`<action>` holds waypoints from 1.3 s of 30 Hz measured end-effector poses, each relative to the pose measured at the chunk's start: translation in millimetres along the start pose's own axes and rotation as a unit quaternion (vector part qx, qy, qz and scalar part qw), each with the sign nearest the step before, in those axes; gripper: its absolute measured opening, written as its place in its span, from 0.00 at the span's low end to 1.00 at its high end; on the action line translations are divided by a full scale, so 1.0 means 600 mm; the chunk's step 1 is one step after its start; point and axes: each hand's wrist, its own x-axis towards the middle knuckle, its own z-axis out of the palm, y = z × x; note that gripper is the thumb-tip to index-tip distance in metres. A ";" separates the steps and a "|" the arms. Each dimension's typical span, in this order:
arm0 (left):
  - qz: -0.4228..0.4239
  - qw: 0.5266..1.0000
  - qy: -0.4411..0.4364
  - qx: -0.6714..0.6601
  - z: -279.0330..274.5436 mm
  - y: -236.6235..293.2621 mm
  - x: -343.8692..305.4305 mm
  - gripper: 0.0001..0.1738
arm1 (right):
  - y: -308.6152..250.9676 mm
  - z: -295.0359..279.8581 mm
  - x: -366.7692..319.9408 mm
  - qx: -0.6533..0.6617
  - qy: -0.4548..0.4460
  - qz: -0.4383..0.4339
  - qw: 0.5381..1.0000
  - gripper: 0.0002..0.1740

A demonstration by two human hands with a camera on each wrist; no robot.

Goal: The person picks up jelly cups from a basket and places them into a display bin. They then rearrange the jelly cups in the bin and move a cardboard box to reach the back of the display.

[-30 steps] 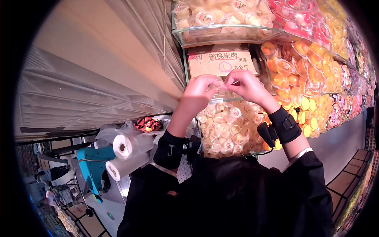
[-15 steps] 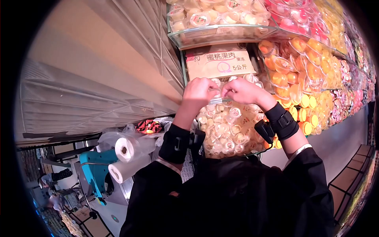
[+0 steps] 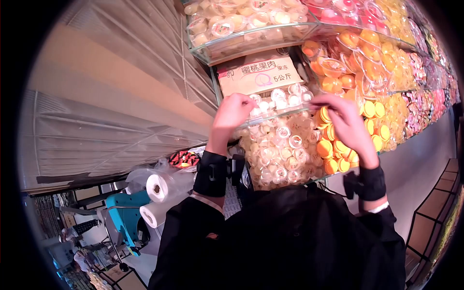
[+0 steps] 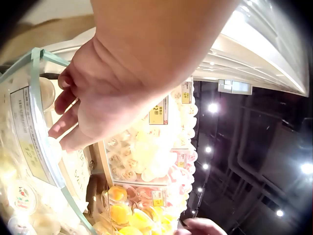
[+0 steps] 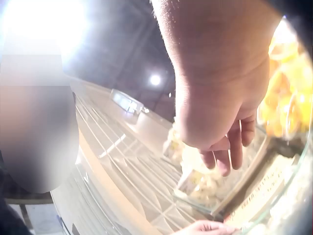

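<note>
My left hand (image 3: 232, 113) reaches in from the left over a glass-fronted bin. In the left wrist view, its thumb and forefinger pinch a small pale jelly cup (image 4: 55, 150) at the glass edge; the other fingers curl behind. My right hand (image 3: 345, 121) hovers, blurred, over yellow-lidded jars (image 3: 331, 148). Its fingers point loosely down with nothing in them in the right wrist view. White-lidded jelly cups (image 3: 279, 100) lie between the hands, below a cardboard carton (image 3: 256, 77) with handwritten characters and a drawn peach. More pale jelly cups (image 3: 275, 157) fill the nearer bin.
A glass divider (image 3: 278, 116) separates the bins. Orange jelly cups (image 3: 333, 65) and pink ones (image 3: 333, 17) stand right and behind. Bag rolls (image 3: 162, 188) and a teal machine (image 3: 125, 217) are at lower left. A pleated cover (image 3: 125, 96) runs along the left.
Both hands were together over the bin, fingertips nearly meeting. The right has moved away to the right, its fingers loosening; the left stays by the carton. The view has shifted slightly.
</note>
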 end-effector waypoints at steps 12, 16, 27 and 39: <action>0.061 0.974 0.173 -0.133 -0.008 0.096 -0.028 0.13 | 0.080 -0.247 -0.621 -0.142 0.594 0.173 0.773 0.16; -0.004 0.940 0.272 -0.205 0.009 0.152 -0.092 0.13 | 0.148 -0.201 -0.780 -0.091 0.655 0.228 0.714 0.14; 0.230 0.945 0.013 0.230 0.306 0.241 -0.363 0.05 | 0.489 0.112 -0.869 0.089 0.107 0.461 0.877 0.12; -0.290 0.839 -0.426 0.173 0.679 0.008 -0.772 0.30 | 0.833 0.379 -0.999 0.049 -0.063 0.355 0.932 0.24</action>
